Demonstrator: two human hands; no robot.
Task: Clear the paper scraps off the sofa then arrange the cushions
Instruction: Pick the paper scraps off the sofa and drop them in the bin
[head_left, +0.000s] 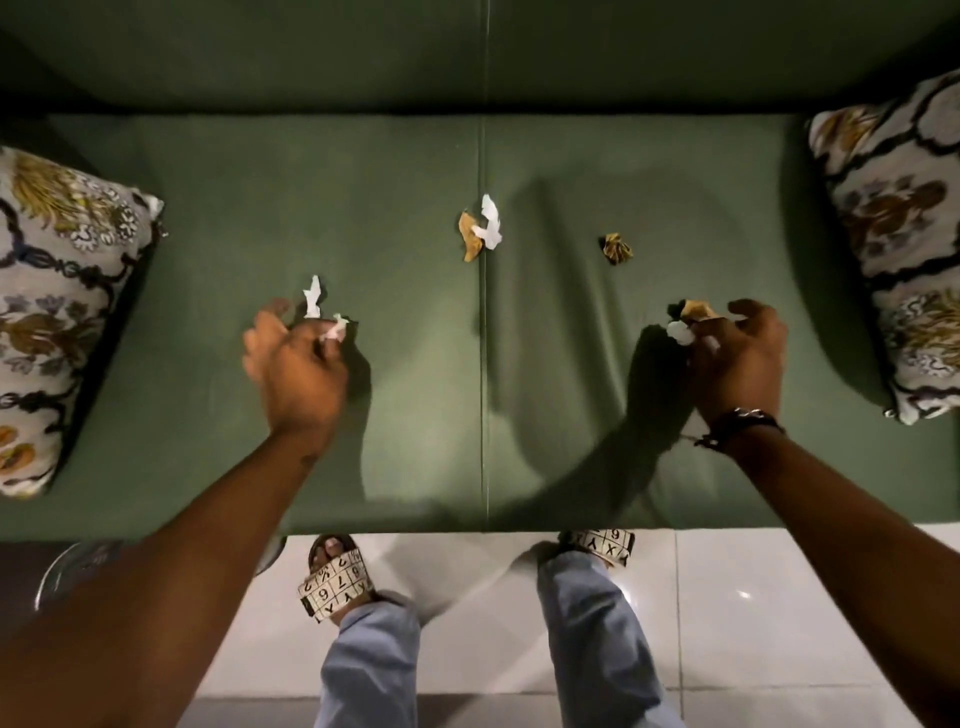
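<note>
I look down on a green sofa seat (395, 426). My left hand (296, 364) is blurred and pinches a small white paper scrap (335, 328); another white scrap (313, 298) lies just beyond its fingers. My right hand (737, 353) is closed around white and brown paper scraps (688, 319). At the centre seam lie a brown scrap (469, 235) and a white scrap (490, 221) together. A crumpled brown scrap (616, 248) sits to their right. A patterned cushion (49, 312) rests at the left end, another patterned cushion (898, 234) at the right end.
The sofa backrest (467, 52) runs across the top. White tiled floor (753, 613) lies in front of the seat, with my sandalled feet at its edge. A round glass object (78, 566) stands on a dark surface at lower left.
</note>
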